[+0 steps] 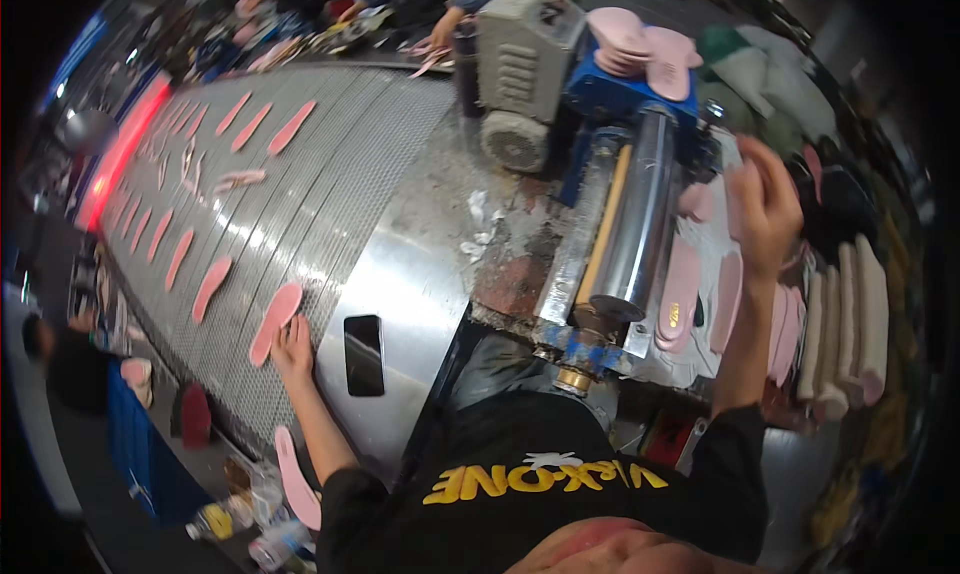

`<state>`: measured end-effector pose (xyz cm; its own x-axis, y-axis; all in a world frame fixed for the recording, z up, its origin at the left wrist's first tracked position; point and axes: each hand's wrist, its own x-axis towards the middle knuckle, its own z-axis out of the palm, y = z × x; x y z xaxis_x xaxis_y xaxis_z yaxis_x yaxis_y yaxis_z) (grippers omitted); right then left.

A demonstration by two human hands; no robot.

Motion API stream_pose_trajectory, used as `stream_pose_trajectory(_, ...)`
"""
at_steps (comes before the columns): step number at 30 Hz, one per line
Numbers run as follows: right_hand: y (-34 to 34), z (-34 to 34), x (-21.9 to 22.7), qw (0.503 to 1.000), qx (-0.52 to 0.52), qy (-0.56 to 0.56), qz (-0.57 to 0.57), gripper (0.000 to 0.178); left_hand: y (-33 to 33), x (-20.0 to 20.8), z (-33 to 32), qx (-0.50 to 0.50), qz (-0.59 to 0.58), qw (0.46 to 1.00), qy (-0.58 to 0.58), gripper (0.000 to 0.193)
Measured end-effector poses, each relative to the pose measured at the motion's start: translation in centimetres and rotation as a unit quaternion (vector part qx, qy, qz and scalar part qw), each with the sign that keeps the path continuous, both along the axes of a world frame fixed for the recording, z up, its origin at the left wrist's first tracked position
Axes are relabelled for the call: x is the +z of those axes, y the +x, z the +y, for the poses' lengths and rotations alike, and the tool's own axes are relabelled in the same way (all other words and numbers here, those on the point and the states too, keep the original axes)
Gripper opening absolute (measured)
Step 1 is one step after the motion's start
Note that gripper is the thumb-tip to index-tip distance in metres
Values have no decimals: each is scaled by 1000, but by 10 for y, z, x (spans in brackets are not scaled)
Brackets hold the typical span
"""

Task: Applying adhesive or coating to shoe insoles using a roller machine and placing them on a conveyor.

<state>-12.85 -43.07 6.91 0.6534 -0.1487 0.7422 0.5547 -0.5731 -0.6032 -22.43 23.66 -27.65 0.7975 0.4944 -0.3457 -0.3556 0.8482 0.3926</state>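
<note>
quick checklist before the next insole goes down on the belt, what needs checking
1. Left hand on the pink insole at the near edge of the mesh belt: ok, fingers touch its lower end.
2. Insole fully flat on the belt: cannot tell.
3. Right hand raised by the steel roller, holding a pink piece: grip cannot tell, blurred.
4. Black phone on the metal ledge, off the mesh: ok.
5. Spacing from the insole ahead: ok, apart.
6. Stack of insoles on the blue machine top: ok, present.

Dim workshop, long metal mesh conveyor [330, 174], red light strip [120, 154] along its edge.
</note>
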Motion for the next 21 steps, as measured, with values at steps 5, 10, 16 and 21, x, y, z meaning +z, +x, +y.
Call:
stream_pose_trajectory(5, 101, 40, 50, 950, -135, -280, 38, 37, 2, 3, 15, -18, -3, 1000, 13, 69)
stream_pose_trajectory(10, 171, 65, 58, 886, -196, -402, 119, 59, 1, 4, 22, -14, -1, 1000, 13, 66)
stream_pose_trajectory(16, 189, 31, 64, 933, -150, -325, 39, 46, 9, 7, 25, 5, 46, 998, 36, 58)
stream_pose_trajectory(21, 103, -67, 47, 994, 8, 112, 15, 29, 38, 42, -33, -24, 187, 934, 305, 50)
